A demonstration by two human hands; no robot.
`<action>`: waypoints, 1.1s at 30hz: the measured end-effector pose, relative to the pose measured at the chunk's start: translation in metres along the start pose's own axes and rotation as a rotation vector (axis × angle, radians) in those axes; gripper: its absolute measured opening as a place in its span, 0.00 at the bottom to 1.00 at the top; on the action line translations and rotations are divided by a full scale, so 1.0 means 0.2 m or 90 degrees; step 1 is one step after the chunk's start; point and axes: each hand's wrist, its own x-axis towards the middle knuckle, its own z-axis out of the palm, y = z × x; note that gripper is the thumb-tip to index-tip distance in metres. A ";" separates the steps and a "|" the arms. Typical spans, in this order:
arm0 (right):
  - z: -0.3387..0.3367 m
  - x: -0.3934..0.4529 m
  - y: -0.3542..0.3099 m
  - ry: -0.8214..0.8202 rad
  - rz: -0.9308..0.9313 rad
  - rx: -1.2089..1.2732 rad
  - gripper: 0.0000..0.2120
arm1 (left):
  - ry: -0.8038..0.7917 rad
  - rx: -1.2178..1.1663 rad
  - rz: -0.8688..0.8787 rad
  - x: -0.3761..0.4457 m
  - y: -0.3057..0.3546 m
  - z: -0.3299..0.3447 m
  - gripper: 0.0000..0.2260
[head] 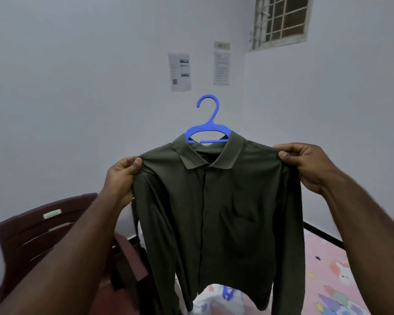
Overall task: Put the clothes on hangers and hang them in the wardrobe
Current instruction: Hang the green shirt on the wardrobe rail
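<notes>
Shirt (216, 201) (on blue hanger (208, 123)) hangs between hands: left hand (121, 178), right hand (309, 164) each pinch shoulder.

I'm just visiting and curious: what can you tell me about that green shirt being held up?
The dark olive shirt has long sleeves, a fold-down collar, a buttoned front placket and a chest pocket. Its fabric looks soft and smooth. It hangs upright, front to the camera, on a blue plastic hanger whose hook rises above the collar. The left hand pinches one shoulder, the right hand the other. Its hem hangs above the patterned pink bedsheet.
</notes>
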 end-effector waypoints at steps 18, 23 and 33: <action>0.97 -0.31 -0.18 -0.298 0.012 0.162 0.12 | 0.254 0.043 0.133 -0.83 0.70 -0.95 0.04; 1.14 -0.34 -0.26 -0.353 -0.026 0.227 0.22 | 0.278 0.059 0.142 -1.05 0.84 -1.08 0.06; 1.36 -0.47 -0.31 -0.475 -0.002 0.337 0.22 | 0.374 0.113 0.213 -1.49 0.94 -1.17 0.13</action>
